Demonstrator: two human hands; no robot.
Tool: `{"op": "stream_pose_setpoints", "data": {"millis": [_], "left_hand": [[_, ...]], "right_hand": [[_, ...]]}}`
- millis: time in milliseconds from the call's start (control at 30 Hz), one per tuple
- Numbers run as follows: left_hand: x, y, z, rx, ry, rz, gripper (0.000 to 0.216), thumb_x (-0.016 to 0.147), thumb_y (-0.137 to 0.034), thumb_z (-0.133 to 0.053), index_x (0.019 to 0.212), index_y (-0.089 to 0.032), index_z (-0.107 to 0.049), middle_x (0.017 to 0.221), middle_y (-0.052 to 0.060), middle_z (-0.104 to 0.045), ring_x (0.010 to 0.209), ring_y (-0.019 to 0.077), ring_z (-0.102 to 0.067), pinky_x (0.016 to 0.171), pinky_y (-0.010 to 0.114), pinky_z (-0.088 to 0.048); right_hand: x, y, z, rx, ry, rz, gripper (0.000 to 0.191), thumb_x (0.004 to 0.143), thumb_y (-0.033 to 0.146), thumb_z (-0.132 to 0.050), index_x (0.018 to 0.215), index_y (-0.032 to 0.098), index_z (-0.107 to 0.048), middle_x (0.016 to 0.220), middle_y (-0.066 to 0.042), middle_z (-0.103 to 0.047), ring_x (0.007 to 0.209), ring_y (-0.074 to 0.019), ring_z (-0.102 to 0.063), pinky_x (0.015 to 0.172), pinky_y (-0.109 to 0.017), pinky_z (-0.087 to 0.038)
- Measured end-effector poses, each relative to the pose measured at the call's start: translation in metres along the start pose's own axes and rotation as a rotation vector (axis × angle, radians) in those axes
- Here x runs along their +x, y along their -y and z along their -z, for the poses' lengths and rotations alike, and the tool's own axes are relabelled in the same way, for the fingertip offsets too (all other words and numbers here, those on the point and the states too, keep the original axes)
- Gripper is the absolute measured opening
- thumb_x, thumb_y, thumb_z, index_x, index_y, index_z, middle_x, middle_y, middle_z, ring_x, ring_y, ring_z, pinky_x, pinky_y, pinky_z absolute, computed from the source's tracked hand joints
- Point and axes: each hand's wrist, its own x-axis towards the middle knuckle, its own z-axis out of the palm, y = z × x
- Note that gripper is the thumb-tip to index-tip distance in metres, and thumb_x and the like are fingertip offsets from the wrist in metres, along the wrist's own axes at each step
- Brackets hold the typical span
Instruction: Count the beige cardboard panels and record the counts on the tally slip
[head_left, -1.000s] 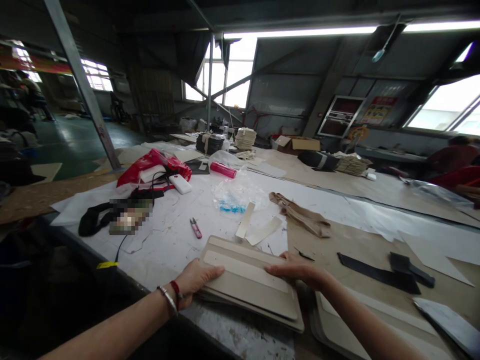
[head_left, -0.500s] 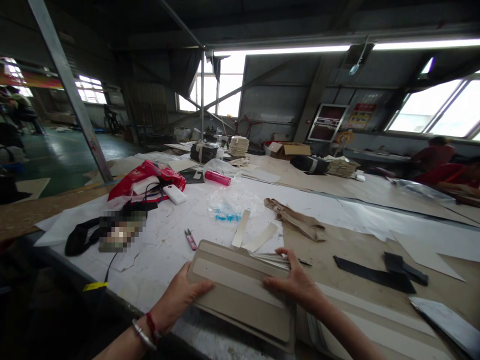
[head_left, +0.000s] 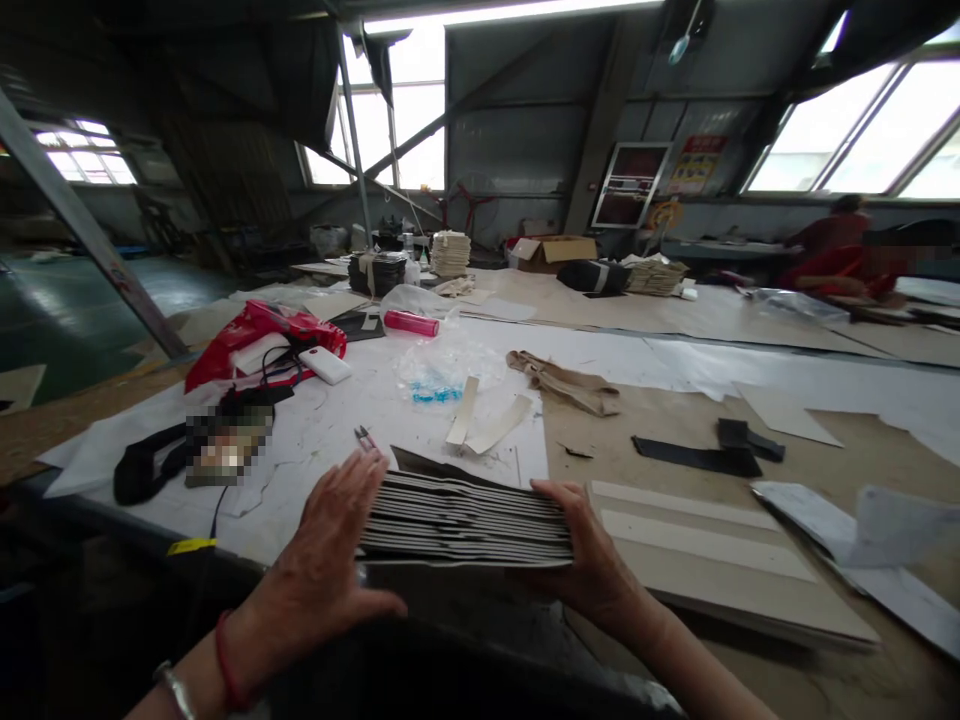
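- Grey-edged board stack (head_left: pixel 469 520): right hand (head_left: pixel 596 560) clasps its right end
- Left hand (head_left: pixel 322 550), thumb spread wide, against its left end
- Snips (head_left: pixel 365 438) just beyond left hand

The stack (head_left: pixel 466 522) blocked the space between the left hand (head_left: pixel 321 560) and right hand (head_left: pixel 592 552). Past it, pale strips (head_left: pixel 463 412) and snips (head_left: pixel 365 438) cluttered the white sheet (head_left: pixel 330 415). I saw a passage over brown sheet (head_left: pixel 610 452), between a dark scrap (head_left: pixel 577 453) and the black strip (head_left: pixel 694 458); a panel pile (head_left: pixel 712 550) barred the near right.
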Motion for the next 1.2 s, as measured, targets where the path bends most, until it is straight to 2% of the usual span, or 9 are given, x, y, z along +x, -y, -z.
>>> {"op": "stream_pose_setpoints", "data": {"millis": [67,133,233,300,433,500,600,967,1200], "left_hand": [[0.027,-0.016,0.007,0.061,0.129,-0.090,0.129,0.047,-0.057,-0.081,0.144,-0.018,-0.004,0.146,0.014,-0.023,0.136,0.0325,-0.013,0.113,0.051,-0.011],[0.051,-0.027,0.004,0.047,0.255,-0.087,0.126,0.046,-0.059,-0.079,0.143,-0.017,-0.012,0.145,0.014,-0.024,0.135,0.0351,-0.012,0.111,0.055,-0.007],[0.073,-0.030,-0.008,-0.033,0.417,-0.049,0.098,0.059,-0.049,-0.072,0.138,-0.014,-0.025,0.132,0.014,-0.042,0.122,0.0319,-0.037,0.106,0.048,-0.025],[0.079,-0.029,-0.014,-0.041,0.463,-0.044,0.077,0.062,-0.037,-0.068,0.129,-0.014,-0.039,0.115,0.011,-0.052,0.105,0.0274,-0.049,0.096,0.042,-0.036],[0.078,-0.030,-0.014,-0.029,0.464,-0.059,0.047,0.064,-0.031,-0.065,0.106,-0.015,-0.051,0.101,0.008,-0.053,0.094,0.0243,-0.050,0.088,0.038,-0.038],[0.078,-0.031,-0.013,-0.020,0.469,-0.054,0.044,0.065,-0.031,-0.065,0.104,-0.016,-0.051,0.100,0.008,-0.053,0.093,0.0240,-0.050,0.087,0.037,-0.038],[0.079,-0.032,-0.014,0.009,0.481,-0.041,0.047,0.064,-0.031,-0.066,0.105,-0.016,-0.050,0.100,0.007,-0.053,0.093,0.0245,-0.050,0.085,0.037,-0.038],[0.080,-0.033,-0.018,0.027,0.465,-0.033,0.047,0.067,-0.028,-0.062,0.110,-0.016,-0.049,0.104,0.008,-0.052,0.096,0.0242,-0.049,0.088,0.039,-0.036],[0.080,-0.030,-0.020,0.030,0.465,-0.038,0.046,0.068,-0.029,-0.061,0.111,-0.017,-0.048,0.103,0.007,-0.051,0.096,0.0239,-0.049,0.087,0.039,-0.036]], "right_hand": [[0.000,0.000,0.000,0.012,0.010,-0.011,0.074,0.070,0.039,-0.072,0.129,0.018,-0.032,0.112,-0.012,-0.046,0.103,-0.0250,-0.052,0.087,-0.037,-0.049],[0.001,0.000,0.001,0.020,0.023,-0.026,0.077,0.068,0.040,-0.074,0.128,0.018,-0.032,0.112,-0.012,-0.046,0.102,-0.0249,-0.053,0.086,-0.037,-0.049],[-0.002,0.004,0.005,0.018,0.041,-0.041,0.079,0.066,0.039,-0.075,0.129,0.018,-0.031,0.112,-0.012,-0.048,0.102,-0.0252,-0.053,0.086,-0.039,-0.050],[-0.009,0.008,0.008,-0.008,0.035,-0.073,0.082,0.067,0.036,-0.075,0.133,0.018,-0.028,0.117,-0.014,-0.048,0.108,-0.0266,-0.051,0.090,-0.041,-0.049],[-0.039,0.022,0.012,-0.131,-0.108,-0.207,0.076,0.077,0.032,-0.067,0.139,0.018,-0.024,0.129,-0.016,-0.042,0.122,-0.0286,-0.041,0.099,-0.047,-0.042],[-0.057,0.030,0.012,-0.194,-0.179,-0.218,0.065,0.084,0.027,-0.060,0.139,0.019,-0.026,0.127,-0.015,-0.042,0.121,-0.0280,-0.040,0.098,-0.047,-0.043],[-0.072,0.039,0.011,-0.223,-0.172,-0.190,0.057,0.087,0.019,-0.052,0.140,0.020,-0.030,0.123,-0.015,-0.042,0.116,-0.0264,-0.044,0.092,-0.044,-0.048],[-0.072,0.043,0.001,-0.205,-0.187,-0.179,0.060,0.087,0.012,-0.047,0.143,0.021,-0.027,0.113,-0.014,-0.047,0.106,-0.0248,-0.050,0.085,-0.040,-0.053],[-0.074,0.050,0.001,-0.200,-0.215,-0.216,0.051,0.083,0.010,-0.048,0.132,0.019,-0.040,0.118,-0.015,-0.045,0.111,-0.0255,-0.048,0.086,-0.040,-0.052]]}}
